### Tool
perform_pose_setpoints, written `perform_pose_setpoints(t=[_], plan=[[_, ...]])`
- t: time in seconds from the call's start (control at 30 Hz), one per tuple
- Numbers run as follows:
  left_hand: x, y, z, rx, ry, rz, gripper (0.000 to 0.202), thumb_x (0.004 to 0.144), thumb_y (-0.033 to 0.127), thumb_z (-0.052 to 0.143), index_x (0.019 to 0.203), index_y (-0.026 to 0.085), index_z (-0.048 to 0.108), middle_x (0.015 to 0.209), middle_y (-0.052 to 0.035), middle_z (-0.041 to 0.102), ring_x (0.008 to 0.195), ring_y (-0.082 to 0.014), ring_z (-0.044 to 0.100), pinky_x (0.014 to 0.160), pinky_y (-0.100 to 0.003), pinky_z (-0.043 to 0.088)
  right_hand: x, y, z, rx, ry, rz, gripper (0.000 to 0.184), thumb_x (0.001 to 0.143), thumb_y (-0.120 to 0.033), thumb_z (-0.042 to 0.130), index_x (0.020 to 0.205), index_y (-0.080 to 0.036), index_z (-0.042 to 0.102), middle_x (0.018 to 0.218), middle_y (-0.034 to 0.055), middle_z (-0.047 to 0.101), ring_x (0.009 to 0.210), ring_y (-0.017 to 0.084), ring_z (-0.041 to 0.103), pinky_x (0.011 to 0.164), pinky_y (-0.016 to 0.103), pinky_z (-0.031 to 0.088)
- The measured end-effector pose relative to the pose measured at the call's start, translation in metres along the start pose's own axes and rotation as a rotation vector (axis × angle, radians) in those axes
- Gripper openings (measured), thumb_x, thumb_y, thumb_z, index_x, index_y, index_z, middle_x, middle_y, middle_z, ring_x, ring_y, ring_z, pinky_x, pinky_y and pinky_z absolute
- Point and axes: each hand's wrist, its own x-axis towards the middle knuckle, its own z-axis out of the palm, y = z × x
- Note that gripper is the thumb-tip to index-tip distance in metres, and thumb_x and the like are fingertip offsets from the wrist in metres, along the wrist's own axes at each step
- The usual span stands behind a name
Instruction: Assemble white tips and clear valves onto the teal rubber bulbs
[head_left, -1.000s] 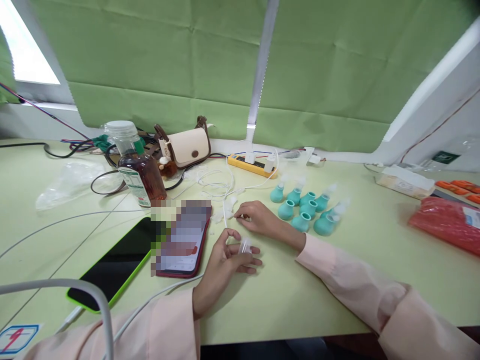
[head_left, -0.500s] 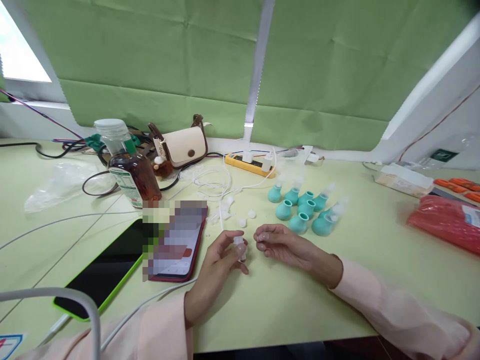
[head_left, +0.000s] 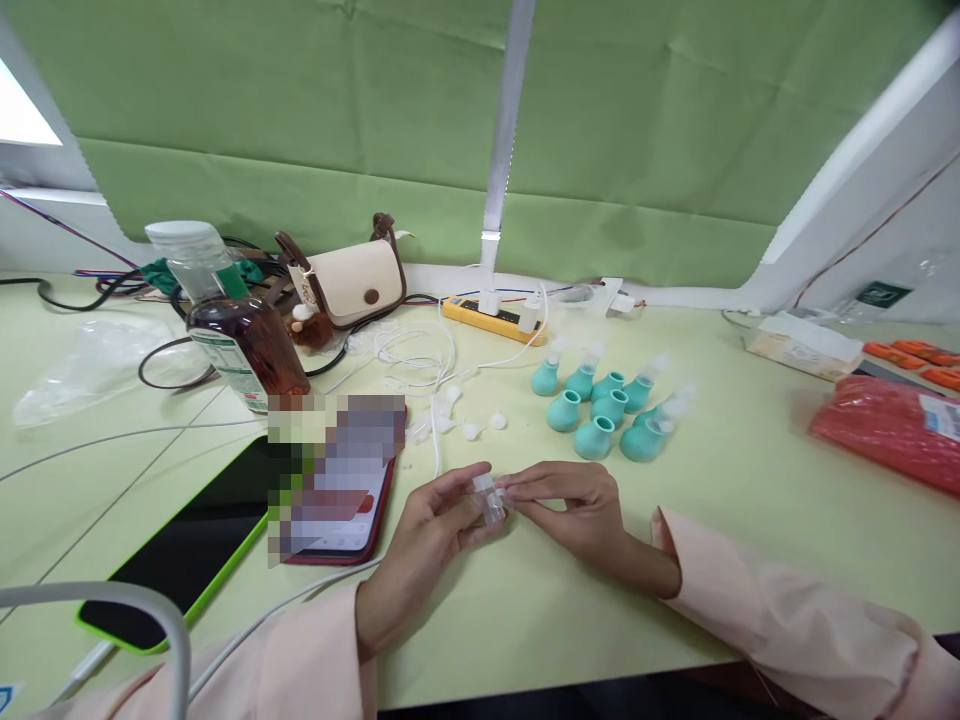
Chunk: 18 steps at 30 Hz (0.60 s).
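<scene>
My left hand (head_left: pixel 427 530) is closed around a small clear plastic fitting (head_left: pixel 492 502) with a whitish end, held just above the table between thumb and fingers. My right hand (head_left: pixel 581 505) is pinched at the right side of this fitting, its fingertips touching it; whether a separate small part sits in that pinch is too small to tell. Beyond my hands stand several teal squeeze bulbs (head_left: pixel 594 438), some with open necks and some with clear tips on. Small translucent plastic pieces (head_left: pixel 497 421) lie on the table in front of my left hand.
Left of my hands lie a phone in a red case (head_left: pixel 337 520) and a black-screened phone with a green edge (head_left: pixel 187 550). Behind are a bottle of brown liquid (head_left: pixel 251 345), a cream handbag (head_left: pixel 356 280) and a yellow power strip (head_left: pixel 495 321). A red plastic package (head_left: pixel 877 425) lies right.
My right hand has moved left to meet the fitting in my left hand. The fitting has turned and shows more of its clear body. The whole view has shifted slightly.
</scene>
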Motion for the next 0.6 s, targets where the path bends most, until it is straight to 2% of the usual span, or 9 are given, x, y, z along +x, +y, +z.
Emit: perform_pose_setpoints(t=[0.17,0.33,0.47,0.6], plan=[[-0.002,0.002,0.002,0.004,0.048,-0.007,0.028,0.068,0.011,0.065,0.095,0.013,0.060,0.082,-0.0040,0.062,0.079,-0.0145,0.058,0.075,-0.028,0.048,0.002,-0.004,-0.003,-0.173,-0.117,-0.208,0.022,0.069,-0.008,0.058,0.080,-0.025,0.067,0.078,0.0012,0.069,0.070,0.015,0.065,0.060,0.024,0.056],[-0.002,0.000,-0.001,0.046,0.019,0.017,0.026,0.070,0.012,0.063,0.095,0.011,0.058,0.085,-0.0059,0.062,0.077,-0.0142,0.058,0.073,-0.027,0.049,0.008,-0.007,-0.007,-0.241,-0.077,-0.275,0.020,0.070,-0.008,0.057,0.078,-0.024,0.067,0.073,0.0012,0.069,0.068,0.014,0.065,0.058,0.022,0.056],[-0.001,0.000,-0.001,0.066,0.021,0.025,0.028,0.068,0.013,0.064,0.096,0.010,0.058,0.084,-0.0062,0.063,0.077,-0.0154,0.059,0.074,-0.029,0.049,0.009,-0.006,-0.012,-0.300,-0.157,-0.323,0.018,0.071,-0.007,0.056,0.077,-0.021,0.066,0.073,0.0031,0.069,0.067,0.014,0.066,0.056,0.020,0.056],[0.000,0.000,-0.002,0.062,0.051,0.032,0.028,0.066,0.014,0.066,0.093,0.011,0.060,0.082,-0.0056,0.063,0.076,-0.0150,0.059,0.071,-0.028,0.050,0.004,-0.003,-0.013,-0.355,-0.182,-0.416,0.021,0.071,-0.004,0.055,0.083,-0.019,0.065,0.077,0.0058,0.069,0.071,0.014,0.065,0.064,0.020,0.056]])
